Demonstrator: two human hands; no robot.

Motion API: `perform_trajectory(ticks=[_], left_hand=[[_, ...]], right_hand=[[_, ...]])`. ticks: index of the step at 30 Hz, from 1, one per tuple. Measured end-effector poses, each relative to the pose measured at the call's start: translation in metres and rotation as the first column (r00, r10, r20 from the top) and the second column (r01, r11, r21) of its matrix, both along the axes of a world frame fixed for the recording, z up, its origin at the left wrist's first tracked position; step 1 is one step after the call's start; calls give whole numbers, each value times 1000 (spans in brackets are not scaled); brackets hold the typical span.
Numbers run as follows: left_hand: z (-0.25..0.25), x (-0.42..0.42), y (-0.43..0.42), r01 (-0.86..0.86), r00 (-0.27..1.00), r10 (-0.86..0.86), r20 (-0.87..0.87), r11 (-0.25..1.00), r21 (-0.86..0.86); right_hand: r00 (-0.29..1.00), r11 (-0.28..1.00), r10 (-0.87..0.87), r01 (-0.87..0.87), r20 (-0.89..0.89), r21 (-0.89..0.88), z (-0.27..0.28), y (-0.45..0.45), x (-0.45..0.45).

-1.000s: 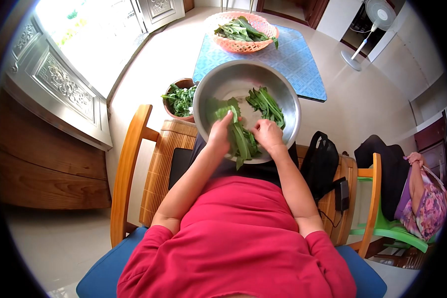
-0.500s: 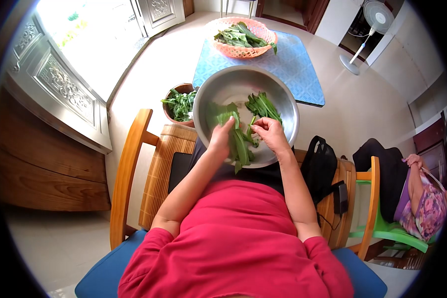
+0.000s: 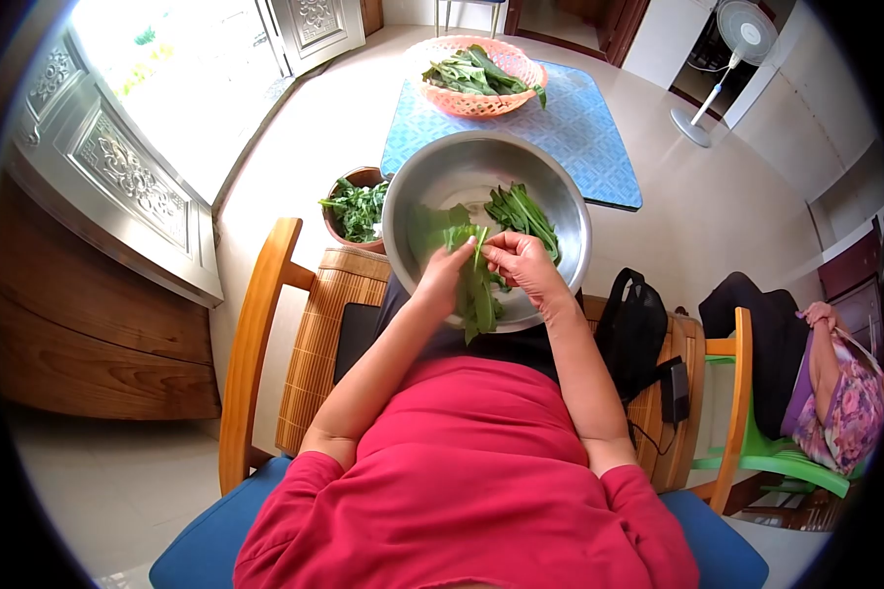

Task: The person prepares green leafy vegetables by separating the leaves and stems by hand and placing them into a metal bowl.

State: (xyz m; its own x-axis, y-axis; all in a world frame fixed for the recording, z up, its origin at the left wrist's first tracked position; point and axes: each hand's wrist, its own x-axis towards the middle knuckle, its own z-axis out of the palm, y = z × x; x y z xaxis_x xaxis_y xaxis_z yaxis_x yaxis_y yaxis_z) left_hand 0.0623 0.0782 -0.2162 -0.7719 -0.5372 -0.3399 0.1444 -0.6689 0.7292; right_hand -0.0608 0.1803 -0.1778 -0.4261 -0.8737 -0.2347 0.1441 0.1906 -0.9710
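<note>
Over the near part of a large steel bowl (image 3: pixel 570 177), my left hand (image 3: pixel 445 275) is closed on leafy greens (image 3: pixel 478 294) whose leaves hang down toward the near rim. Close beside it, the fingertips of my right hand (image 3: pixel 522 263) pinch the upper end of a green stem from the same greens. A bundle of cut green stalks (image 3: pixel 522 211) lies inside the bowl on the right, just beyond my right hand. More leaf, partly blurred, shows at the bowl's left side.
Beyond the bowl, a blue table (image 3: pixel 584 128) bears a pink basket (image 3: pixel 471 103) of leaves. A brown pot (image 3: pixel 336 228) of greens stands left of the bowl. Black bag (image 3: pixel 626 329) at right; another person (image 3: pixel 834 393) sits far right. A fan (image 3: pixel 746 29) stands at the back right.
My right hand has moved away from the greens with a stem piece, then back left to my left hand. My left hand keeps hold of its greens.
</note>
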Motion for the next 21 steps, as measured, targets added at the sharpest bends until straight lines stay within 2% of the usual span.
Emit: perform_trajectory(ticks=[1,4,7,10,13,16,21], left_hand=[[2,1,1,11,1000,-11,-6,1000,1],[-3,0,1,16,1000,-17,-15,1000,-14],[-7,-3,1,15,1000,-15,-13,1000,-23],[-14,-3,-3,39,997,-39,-63,999,5],[-15,-4,-3,47,996,-50,-67,998,-51],[-16,-5,-1,20,997,-24,-79,998,-58],[-16,-3,-5,-22,999,22,-38,1000,5]], right_hand=[[999,1000,-1,1,-49,7,-4,-1,-1],[973,993,-38,12,-227,-119,-18,-6,-2],[899,996,-55,19,-435,-87,-21,-7,-3],[871,996,-82,56,-484,-68,-21,-8,1],[847,997,-74,57,-527,-48,-21,-9,0],[816,991,-121,67,-565,-116,-34,-11,-3],[818,984,-177,137,-547,-115,-32,-10,-2]])
